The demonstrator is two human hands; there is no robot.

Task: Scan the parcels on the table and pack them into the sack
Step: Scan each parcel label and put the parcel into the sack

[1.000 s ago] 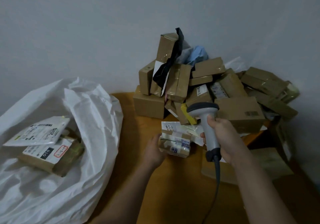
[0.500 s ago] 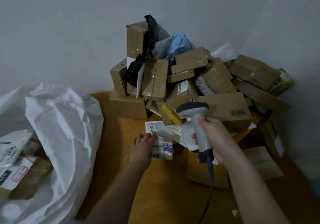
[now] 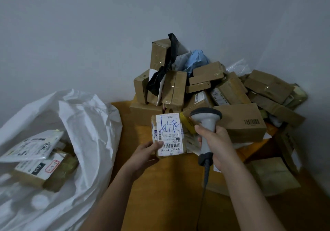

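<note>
My left hand pinches the lower left corner of a small parcel, thumb on its label, holding it upright above the wooden table with the label facing me. My right hand is wrapped around the handle of the grey barcode scanner, whose head points away from me, just right of the parcel and not yet aimed at its label.

As for progress, I judge I am early in the job. The white sack stands open at my left, off the table's left edge, and I can see at least 2 labelled parcels already lying in it; deeper contents are too blurred to make out. Still to do is the large pile of cardboard boxes stacked against the wall at the back of the table, many of them, plus a few flat packets on the table's right side.

The parcel in hand is a small brown box wrapped in tape, most of its face covered by a white shipping label. The label carries blue handwritten marks across its upper half, a barcode lower down and printed digits along the bottom, which read upside down from where I stand. It looks light and rigid, easy to hold by 1 corner.
</note>
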